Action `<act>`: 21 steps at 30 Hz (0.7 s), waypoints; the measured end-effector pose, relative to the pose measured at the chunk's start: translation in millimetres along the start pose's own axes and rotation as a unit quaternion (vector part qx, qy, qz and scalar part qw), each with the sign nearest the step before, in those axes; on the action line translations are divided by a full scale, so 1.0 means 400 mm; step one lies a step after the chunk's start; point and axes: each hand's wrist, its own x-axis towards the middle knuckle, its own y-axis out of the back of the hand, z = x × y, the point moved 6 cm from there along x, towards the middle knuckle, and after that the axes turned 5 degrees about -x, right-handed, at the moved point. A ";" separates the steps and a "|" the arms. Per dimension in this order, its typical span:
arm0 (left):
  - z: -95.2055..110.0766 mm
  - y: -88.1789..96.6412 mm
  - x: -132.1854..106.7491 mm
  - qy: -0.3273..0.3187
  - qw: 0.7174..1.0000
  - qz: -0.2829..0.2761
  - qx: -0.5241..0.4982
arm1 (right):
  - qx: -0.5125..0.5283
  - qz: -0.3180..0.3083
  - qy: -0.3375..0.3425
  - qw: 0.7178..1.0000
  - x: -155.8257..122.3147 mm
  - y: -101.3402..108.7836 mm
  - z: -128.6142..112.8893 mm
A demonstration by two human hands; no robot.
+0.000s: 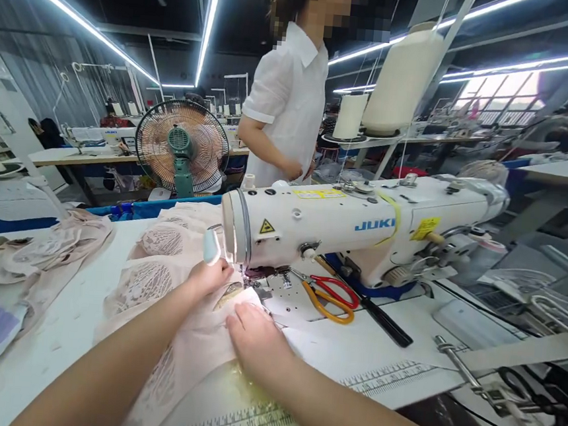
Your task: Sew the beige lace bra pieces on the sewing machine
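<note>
Head view, centre: left hand (211, 278) pinches lace fabric (192, 354) at the sewing machine (342, 228); right hand (253, 333) presses it flat on the table (80, 328). Seemingly seam guiding, needing steady feed.

The lace fabric (187, 344) is pale pink with a branching, leaf-vein pattern, and the stacked pieces (162, 239) behind it share that pink. The sewing machine (342, 228) is off-white with blue lettering and yellow stickers, and the scissors (331, 299) beside it have one red and one orange handle. The table (70, 327) is white with a black printed ruler scale, the fan (183, 144) has a teal hub and orange-tinted blades, the thread cones (402, 77) are cream, and the person's shirt (288, 101) is white.
</note>
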 end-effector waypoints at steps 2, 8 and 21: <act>0.010 0.023 -0.017 -0.002 1.000 0.003 0.015 | 0.016 0.006 0.023 1.000 -0.005 0.010 -0.008; 0.081 0.047 -0.181 -0.150 0.989 -0.009 0.019 | 0.086 -0.001 0.062 0.994 -0.008 0.029 -0.010; 0.117 -0.027 -0.296 -0.375 0.925 0.057 -0.008 | 0.125 0.017 0.158 0.979 -0.121 0.075 0.022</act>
